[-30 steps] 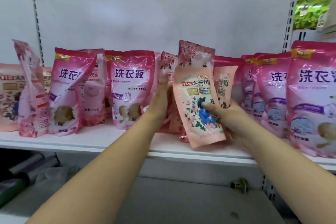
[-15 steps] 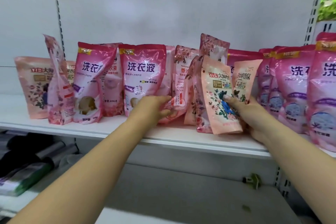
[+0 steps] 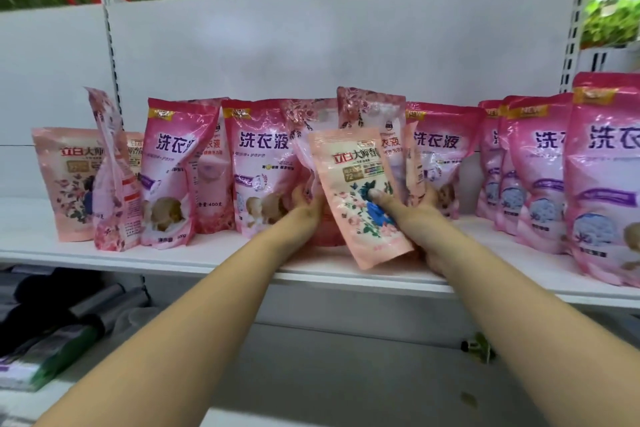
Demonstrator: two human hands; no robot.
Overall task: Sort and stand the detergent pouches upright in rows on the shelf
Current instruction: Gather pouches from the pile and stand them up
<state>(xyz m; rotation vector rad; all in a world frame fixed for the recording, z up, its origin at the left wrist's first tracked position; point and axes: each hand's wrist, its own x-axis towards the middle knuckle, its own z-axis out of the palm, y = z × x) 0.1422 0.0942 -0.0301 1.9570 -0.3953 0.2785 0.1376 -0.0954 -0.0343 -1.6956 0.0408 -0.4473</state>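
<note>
My right hand grips a peach floral pouch, thumb on its front; the pouch tilts left over the white shelf. My left hand is closed on the lower part of a rose-patterned pouch just behind it. A second rose-patterned pouch rises behind both. Bright pink pouches stand to the left, and a pink pouch stands behind my right hand. What lies low behind the peach pouch is hidden.
At the far left stand another peach pouch and a rose-patterned pouch turned edge-on. Large pink pouches crowd the right end. Dark rolls lie on the lower shelf at left. A white back panel closes the shelf.
My left hand has moved right with the rose-patterned pouch, up against the peach pouch. My right hand has brought the peach pouch in front of it. The view has shifted.
</note>
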